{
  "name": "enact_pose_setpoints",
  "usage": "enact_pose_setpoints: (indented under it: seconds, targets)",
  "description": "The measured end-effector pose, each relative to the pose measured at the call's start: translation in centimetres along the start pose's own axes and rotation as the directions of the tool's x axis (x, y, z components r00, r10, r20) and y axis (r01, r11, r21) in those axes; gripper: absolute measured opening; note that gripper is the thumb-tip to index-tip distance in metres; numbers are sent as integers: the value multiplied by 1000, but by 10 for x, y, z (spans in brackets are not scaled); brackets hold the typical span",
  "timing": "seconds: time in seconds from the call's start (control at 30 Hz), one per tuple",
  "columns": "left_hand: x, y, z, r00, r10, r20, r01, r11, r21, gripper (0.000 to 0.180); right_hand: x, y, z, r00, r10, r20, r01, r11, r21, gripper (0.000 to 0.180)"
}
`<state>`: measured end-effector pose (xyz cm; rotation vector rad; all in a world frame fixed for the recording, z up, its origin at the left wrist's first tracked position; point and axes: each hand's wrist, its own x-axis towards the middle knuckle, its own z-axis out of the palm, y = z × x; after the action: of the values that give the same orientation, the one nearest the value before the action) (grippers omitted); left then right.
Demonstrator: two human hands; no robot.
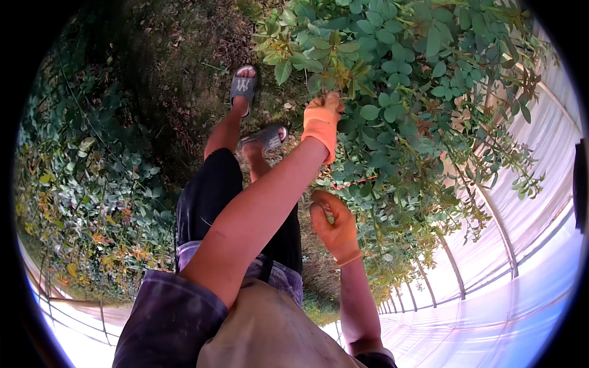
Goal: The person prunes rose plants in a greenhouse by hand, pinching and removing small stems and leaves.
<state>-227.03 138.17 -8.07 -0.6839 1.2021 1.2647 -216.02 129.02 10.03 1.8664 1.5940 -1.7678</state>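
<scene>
My left hand (321, 119), in an orange work glove, reaches across my body to the edge of a leafy green bush (392, 67). Its fingers are closed at the base of a shoot with yellowish-red leaves (343, 75), apparently around the stem; the grip itself is mostly hidden. Nearer to me, my right hand (336, 228), gloved in orange too, is held beside the lower leaves. Its fingers curl toward the thumb, and whatever may be in them cannot be made out. A thin red strip (354, 183) shows among the leaves between both hands.
Another row of bushes (92, 178) grows on the left. Between the rows runs a dirt path (175, 55) strewn with dry leaves, where my feet stand in grey slides (243, 87). Curved metal ribs (498, 224) and pale plastic sheeting (521, 251) rise at the right.
</scene>
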Motion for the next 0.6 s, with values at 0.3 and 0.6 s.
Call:
enact_pose_setpoints:
  seconds: [0.3, 0.6]
  targets:
    - [-11, 36, -115, 963, 255, -85, -38, 441, 897, 75, 94, 54, 14, 901, -252, -352, 239, 968, -82, 43]
    - [-31, -63, -230, 974, 212, -85, -64, 609, 791, 58, 193, 101, 13, 659, -325, -679, 306, 940, -152, 50]
